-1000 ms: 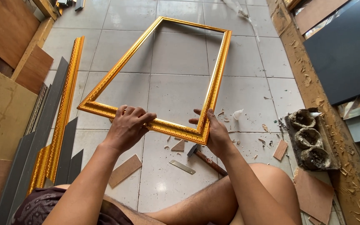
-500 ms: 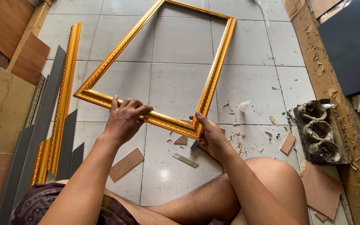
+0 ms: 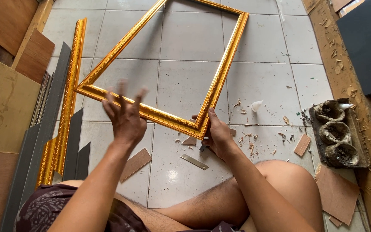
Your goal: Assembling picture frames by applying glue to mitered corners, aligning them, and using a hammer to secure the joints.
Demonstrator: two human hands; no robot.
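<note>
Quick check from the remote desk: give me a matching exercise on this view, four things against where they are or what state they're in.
Things:
1. gold frame
2. left hand
3. right hand
4. grey tray with three hollows

States or places:
A. on the floor by the wooden strip at the right
B. open, fingers spread, blurred, above the frame's near rail
C. grips the frame's near corner
D. tilted, one corner held

Pairs: 1-D, 2-B, 3-C, 4-A

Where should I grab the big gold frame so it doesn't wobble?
Probably the near rail of the frame, coming from your side. It is thin enough for fingers to wrap. The right hand already grips its near corner; the left hand hovers open over that rail, so two hands apart would steady it.
</note>
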